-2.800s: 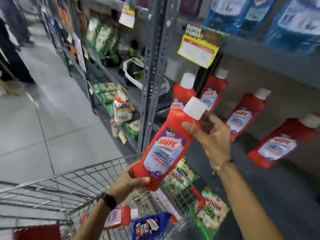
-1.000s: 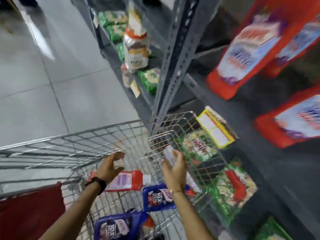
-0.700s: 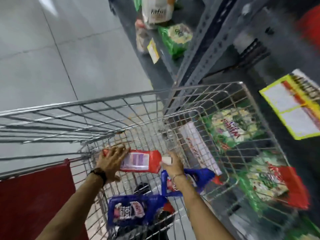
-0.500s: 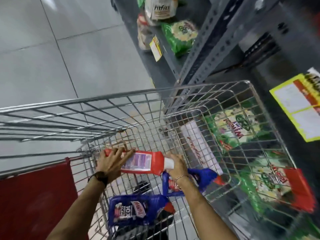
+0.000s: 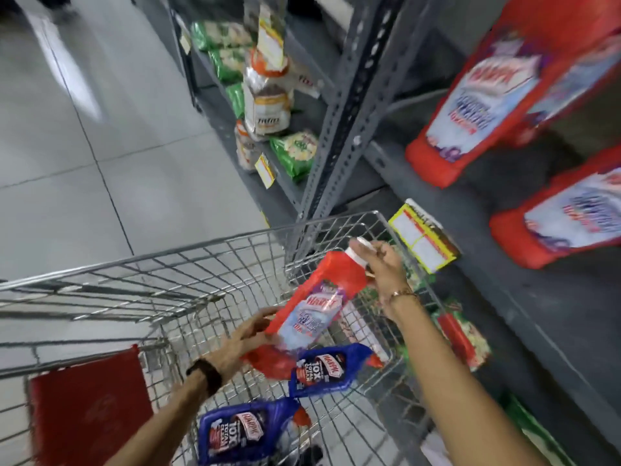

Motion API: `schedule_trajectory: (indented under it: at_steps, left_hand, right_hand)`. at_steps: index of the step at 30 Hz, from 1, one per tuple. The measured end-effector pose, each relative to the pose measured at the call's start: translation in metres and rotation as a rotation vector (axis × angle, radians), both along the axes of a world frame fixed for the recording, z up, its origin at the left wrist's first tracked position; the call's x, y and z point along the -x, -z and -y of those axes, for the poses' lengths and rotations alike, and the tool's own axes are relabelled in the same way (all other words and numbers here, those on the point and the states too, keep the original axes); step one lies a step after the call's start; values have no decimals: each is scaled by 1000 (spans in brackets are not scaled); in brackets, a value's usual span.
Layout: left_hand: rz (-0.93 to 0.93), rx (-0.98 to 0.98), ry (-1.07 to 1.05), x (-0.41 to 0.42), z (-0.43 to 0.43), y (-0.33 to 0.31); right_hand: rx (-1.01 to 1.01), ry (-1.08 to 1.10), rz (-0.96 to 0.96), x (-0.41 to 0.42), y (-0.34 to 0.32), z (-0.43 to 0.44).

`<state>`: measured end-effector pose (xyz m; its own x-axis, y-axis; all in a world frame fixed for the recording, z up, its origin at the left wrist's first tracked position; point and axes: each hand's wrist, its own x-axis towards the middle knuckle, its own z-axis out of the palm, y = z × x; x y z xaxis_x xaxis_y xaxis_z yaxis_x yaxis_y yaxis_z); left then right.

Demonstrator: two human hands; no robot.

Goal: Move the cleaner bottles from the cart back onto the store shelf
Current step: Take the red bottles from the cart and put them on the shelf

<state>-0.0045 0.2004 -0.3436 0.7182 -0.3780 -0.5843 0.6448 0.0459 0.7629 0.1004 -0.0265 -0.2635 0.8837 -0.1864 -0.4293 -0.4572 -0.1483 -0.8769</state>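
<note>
Red cleaner bottle (image 5: 316, 307) is up above the cart (image 5: 208, 250), held in two hands.

The right hand (image 5: 381, 267) wraps the neck, just under the white cap (image 5: 358, 248). The left hand (image 5: 242, 344) holds the bottom end. Both hands grip tight, so the bottle hangs tilted, cap up and toward the shelf (image 5: 497, 270). Two blue bottles (image 5: 322, 371) lie in the cart below it. More red bottles (image 5: 477, 105) already stand on the shelf, to the right. I think this is the lifting-out step. Next, the bottle needs to swing right, clear the cart's wire rim, and be stood in a free spot beside the other red ones.
</note>
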Motion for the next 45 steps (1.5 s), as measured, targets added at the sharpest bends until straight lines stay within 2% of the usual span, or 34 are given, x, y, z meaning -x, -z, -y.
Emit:
schedule_trajectory:
  at_steps: [5, 9, 14, 21, 35, 41, 45]
  left_hand:
    - [-19, 138, -147, -6, 31, -50]
    - [11, 200, -173, -9, 41, -79]
    - [100, 194, -104, -8, 38, -108]
    - [263, 37, 31, -8, 24, -132]
    - [350, -30, 127, -6, 44, -167]
    - [454, 44, 242, 5, 99, -200]
    - [538, 92, 366, 5, 172, -226]
  right_hand:
    - [105, 184, 163, -9, -82, 8]
    - [101, 136, 203, -11, -124, 15]
    - [77, 125, 299, -5, -155, 14]
    - [23, 135, 350, 8, -173, 9]
    - [37, 213, 425, 37, -205, 37]
    - [58, 341, 514, 86, -234, 99]
    - [54, 435, 662, 122, -269, 158]
